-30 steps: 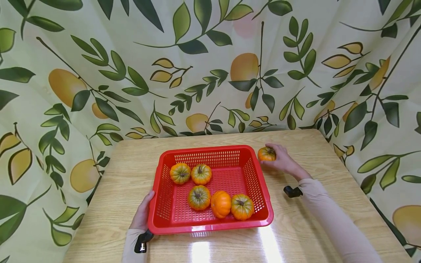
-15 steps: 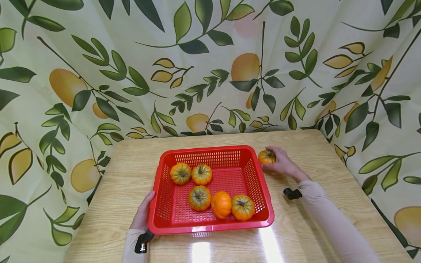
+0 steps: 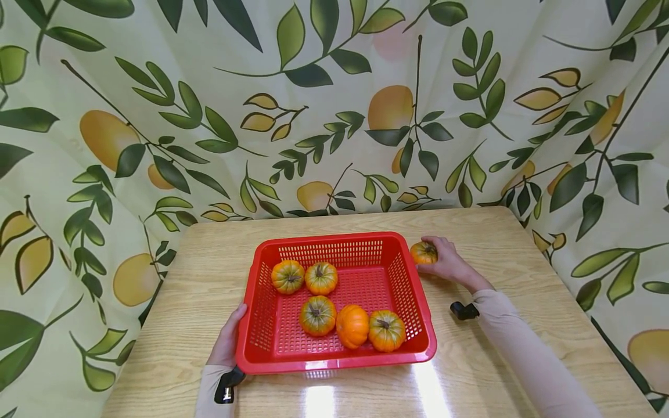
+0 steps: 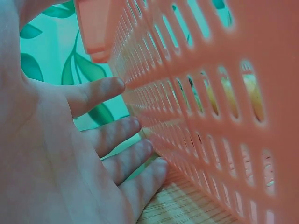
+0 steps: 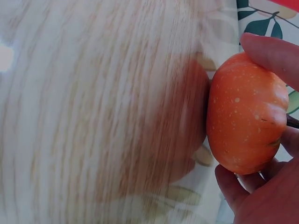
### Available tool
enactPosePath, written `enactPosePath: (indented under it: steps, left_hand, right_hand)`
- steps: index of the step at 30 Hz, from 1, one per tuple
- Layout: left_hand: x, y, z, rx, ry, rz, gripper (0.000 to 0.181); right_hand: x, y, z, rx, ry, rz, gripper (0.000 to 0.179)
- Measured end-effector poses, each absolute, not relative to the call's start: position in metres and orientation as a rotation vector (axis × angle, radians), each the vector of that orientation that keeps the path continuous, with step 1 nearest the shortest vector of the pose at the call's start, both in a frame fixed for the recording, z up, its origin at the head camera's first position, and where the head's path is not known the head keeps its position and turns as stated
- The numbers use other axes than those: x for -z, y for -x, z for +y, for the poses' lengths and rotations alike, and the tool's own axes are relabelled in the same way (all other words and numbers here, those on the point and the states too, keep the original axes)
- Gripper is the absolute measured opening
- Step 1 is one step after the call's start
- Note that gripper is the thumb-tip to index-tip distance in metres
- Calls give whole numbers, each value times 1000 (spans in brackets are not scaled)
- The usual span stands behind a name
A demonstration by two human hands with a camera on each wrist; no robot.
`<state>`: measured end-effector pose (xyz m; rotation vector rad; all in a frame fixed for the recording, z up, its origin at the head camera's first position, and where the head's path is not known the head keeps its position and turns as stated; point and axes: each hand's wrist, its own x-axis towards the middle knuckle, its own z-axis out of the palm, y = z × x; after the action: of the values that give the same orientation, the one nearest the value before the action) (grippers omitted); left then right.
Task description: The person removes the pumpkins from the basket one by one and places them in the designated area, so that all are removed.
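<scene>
Wood tabletop [image 3: 172, 325]: five pumpkins [image 3: 318, 317] already in basket [image 3: 366, 361], sixth pumpkin [image 3: 421, 253] outside, gripped in my right hand [image 3: 447, 259]; left hand [image 3: 227, 338], fingers straight, rests against basket.

— What have I got on my arms?
— You wear long, plain sleeves in pale beige; your right sleeve [image 3: 530, 351] runs smoothly, with faint creases near the cuff, and your left sleeve [image 3: 207, 395] matches it.
— And at the wrists?
— Each carries a black unit: your left unit [image 3: 225, 384] is blocky with a small silvery patch, your right unit [image 3: 464, 311] short and rounded.
— My hands?
— Your left hand [image 4: 60, 144] is bare, fine creases crossing its palm; your right hand [image 3: 446, 260] is bare too
</scene>
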<state>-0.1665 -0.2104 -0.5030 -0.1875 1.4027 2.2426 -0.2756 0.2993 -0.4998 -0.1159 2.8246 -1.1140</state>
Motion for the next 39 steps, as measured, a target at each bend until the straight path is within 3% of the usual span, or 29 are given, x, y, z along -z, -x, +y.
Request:
enactPosePath:
  steps: [7, 18, 27, 39]
  left_hand:
    - [504, 167, -211, -2245, 164, 1426, 43]
    - [502, 166, -207, -2243, 300, 1466, 56]
    - [503, 166, -206, -2259, 307, 1452, 56]
    - [503, 167, -208, -2239, 261, 1487, 53]
  right_hand:
    - [501, 274, 299, 1115, 122, 2830, 84]
    - [499, 272, 299, 1093, 128, 2829, 83]
    - [497, 271, 299, 1089, 120, 2819, 85]
    - [461, 269, 302, 1167, 224, 2833, 81]
